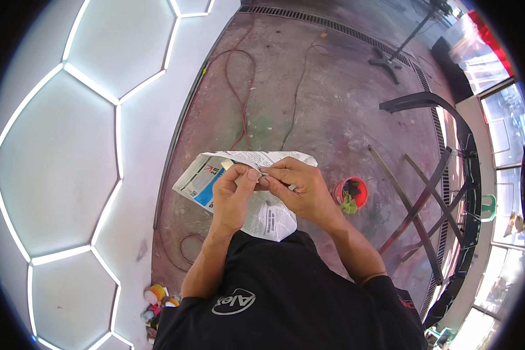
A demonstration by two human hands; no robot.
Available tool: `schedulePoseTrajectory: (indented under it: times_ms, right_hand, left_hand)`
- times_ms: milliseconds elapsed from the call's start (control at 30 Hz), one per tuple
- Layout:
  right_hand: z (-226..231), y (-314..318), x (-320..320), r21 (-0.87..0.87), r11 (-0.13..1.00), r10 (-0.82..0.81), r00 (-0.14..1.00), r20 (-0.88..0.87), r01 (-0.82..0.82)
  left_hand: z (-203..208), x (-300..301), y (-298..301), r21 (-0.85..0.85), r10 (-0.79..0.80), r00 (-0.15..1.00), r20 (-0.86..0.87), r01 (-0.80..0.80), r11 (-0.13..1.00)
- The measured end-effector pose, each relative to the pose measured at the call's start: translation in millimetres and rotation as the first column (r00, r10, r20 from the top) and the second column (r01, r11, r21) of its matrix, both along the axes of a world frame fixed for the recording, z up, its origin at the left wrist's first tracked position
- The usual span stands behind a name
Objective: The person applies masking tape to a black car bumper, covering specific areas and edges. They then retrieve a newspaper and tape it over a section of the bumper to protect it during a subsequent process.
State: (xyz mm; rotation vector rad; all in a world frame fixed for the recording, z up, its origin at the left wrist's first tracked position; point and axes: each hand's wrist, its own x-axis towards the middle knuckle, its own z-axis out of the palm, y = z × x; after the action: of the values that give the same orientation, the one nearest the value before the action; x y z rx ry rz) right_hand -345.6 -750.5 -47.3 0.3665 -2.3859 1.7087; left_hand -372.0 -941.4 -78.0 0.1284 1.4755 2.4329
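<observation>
A sheet of printed newspaper (268,221), white with a blue block on its left part, hangs in front of my chest. My left hand (232,198) pinches it near the upper middle, thumb pressed against the curled forefinger. Close against it, my right hand (303,189) also grips the paper, its fingertips meeting the left thumb. A short pale yellow strip (227,165), which looks like masking tape, sticks out above the left forefinger. What lies right between the fingertips is mostly hidden.
To the right stand a red bucket (338,191) with a green cloth-like thing in it, a crossed metal stand (417,213) and a curved black part (411,101). A red hose (255,70) and dark cable (296,99) lie ahead. Colourful items (154,293) sit lower left, beside a light-lined wall (58,157).
</observation>
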Motion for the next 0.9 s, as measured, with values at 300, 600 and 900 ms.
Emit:
schedulePoseTrajectory:
  times_ms: [300,600,900]
  right_hand:
    - [-22.3,36.8,-113.1,-0.391,0.526,-0.600,0.655,0.459,0.755]
    - [7.3,130.2,-80.1,0.680,-0.402,-0.899,-0.405,-0.166,0.613]
    - [-8.1,93.4,-199.7,0.521,0.165,-0.949,0.278,-0.148,0.838]
  left_hand:
    - [-44.2,-193.2,7.0,0.032,-0.465,0.871,-0.160,0.476,0.879]
    - [36.3,-341.0,20.6,-0.063,-0.799,0.447,-0.403,0.857,0.511]
    - [102.8,-356.0,30.2,-0.245,-0.870,0.225,-0.439,0.902,0.356]
